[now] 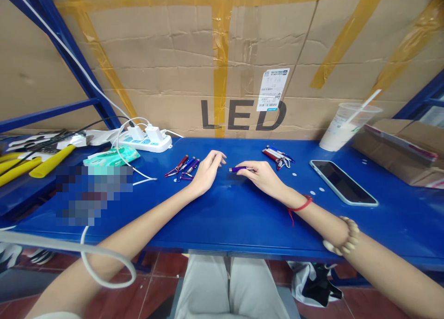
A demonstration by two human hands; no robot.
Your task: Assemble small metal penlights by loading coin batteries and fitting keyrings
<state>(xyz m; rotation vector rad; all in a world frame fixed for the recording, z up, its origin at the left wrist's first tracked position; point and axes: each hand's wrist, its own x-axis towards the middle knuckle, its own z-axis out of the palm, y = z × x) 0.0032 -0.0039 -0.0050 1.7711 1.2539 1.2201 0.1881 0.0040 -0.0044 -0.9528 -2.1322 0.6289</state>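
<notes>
My right hand pinches a small purple keychain flashlight, a slim tube whose silver end points left, just above the blue table. My left hand rests on its side to the left of it, fingers loosely curved and apart from the flashlight; nothing shows in it. Close beside my left hand lies a group of red, blue and purple keychain flashlights with carabiner clips. Beyond my right hand is another small pile of keychain flashlights, red, silver and blue, also with clips.
A phone and a cup with a straw stand right, near a cardboard box. At left are a power strip with white cables, a green tissue pack and yellow-handled tools. A cardboard wall closes the back.
</notes>
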